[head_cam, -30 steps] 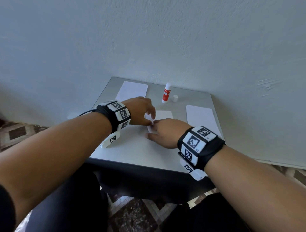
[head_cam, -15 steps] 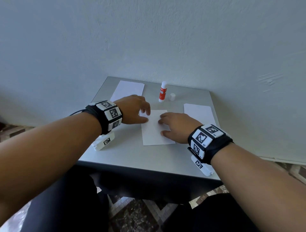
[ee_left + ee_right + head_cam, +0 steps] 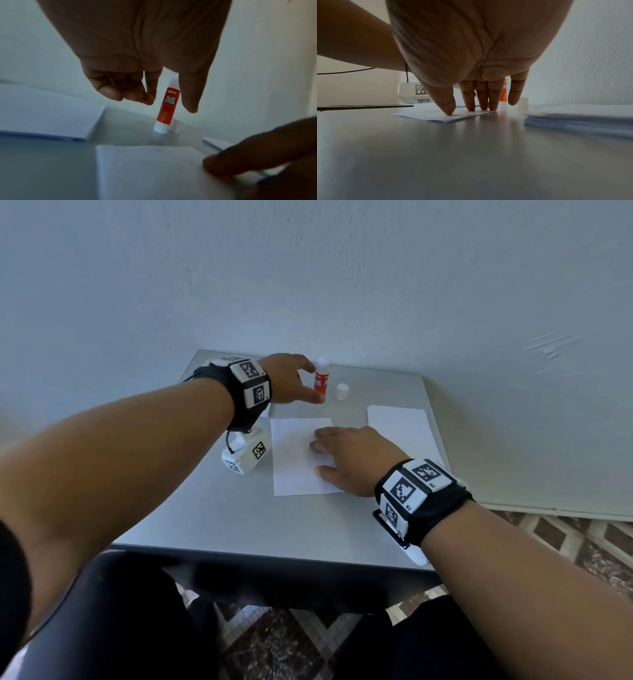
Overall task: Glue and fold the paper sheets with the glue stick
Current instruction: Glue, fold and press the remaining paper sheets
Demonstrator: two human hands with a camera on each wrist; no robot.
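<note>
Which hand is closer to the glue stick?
Left. The left hand is right beside the glue stick, fingers and thumb spread around it, not yet gripping. The right hand lies nearer the person, flat on the paper.

Left wrist: black band (image 3: 236, 402) carrying white square blocks printed with black fiducial markers; a white camera unit (image 3: 245, 455) with the same markers hangs beneath, a thin black cable (image 3: 407, 73) running to it.
Right wrist: matching black band (image 3: 442, 508), white marker blocks (image 3: 404, 490), white unit (image 3: 416, 554) under it.
Forearms bare. Black sleeve edge (image 3: 12, 570) on left upper arm. Dark trousers (image 3: 113, 621).
</note>
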